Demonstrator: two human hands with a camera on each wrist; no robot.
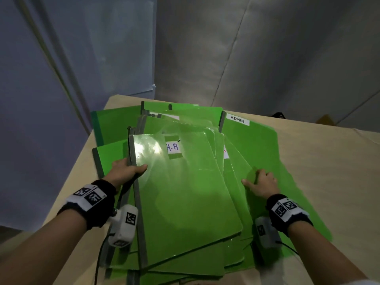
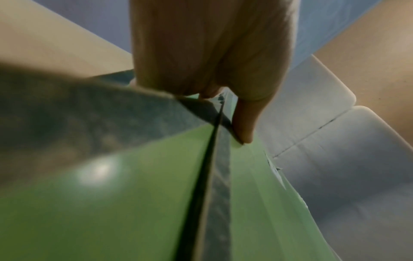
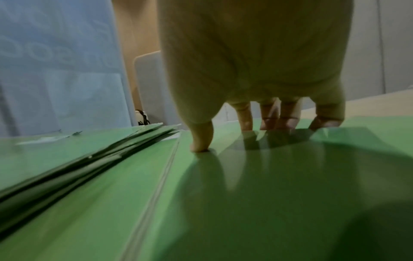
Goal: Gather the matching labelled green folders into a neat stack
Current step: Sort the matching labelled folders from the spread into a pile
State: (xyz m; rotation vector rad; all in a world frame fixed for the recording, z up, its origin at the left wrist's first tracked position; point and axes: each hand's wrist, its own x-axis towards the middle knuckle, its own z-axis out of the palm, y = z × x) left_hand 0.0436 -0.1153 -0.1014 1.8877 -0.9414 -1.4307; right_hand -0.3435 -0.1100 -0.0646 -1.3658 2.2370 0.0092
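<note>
Several green folders with grey spines lie fanned in a loose pile on the tan table point(image 1: 320, 153). The top folder point(image 1: 185, 192) carries a white label reading H.R. A folder labelled ADMIN point(image 1: 255, 140) lies flat at the right, partly under the pile. My left hand point(image 1: 125, 171) grips the spine edge of the upper folders, thumb on top, fingers underneath; the left wrist view shows the thumb point(image 2: 244, 121) pressing the grey spine point(image 2: 220, 185). My right hand point(image 1: 261, 182) rests on a lower folder point(image 3: 245, 203) at the pile's right side, with bent fingertips point(image 3: 201, 141) touching its cover.
More green folders point(image 1: 115, 124) stick out at the pile's left and back. Grey and blue fabric walls stand close behind the table. A small dark object point(image 1: 278, 115) and a yellow one point(image 1: 326, 119) sit at the table's far right edge.
</note>
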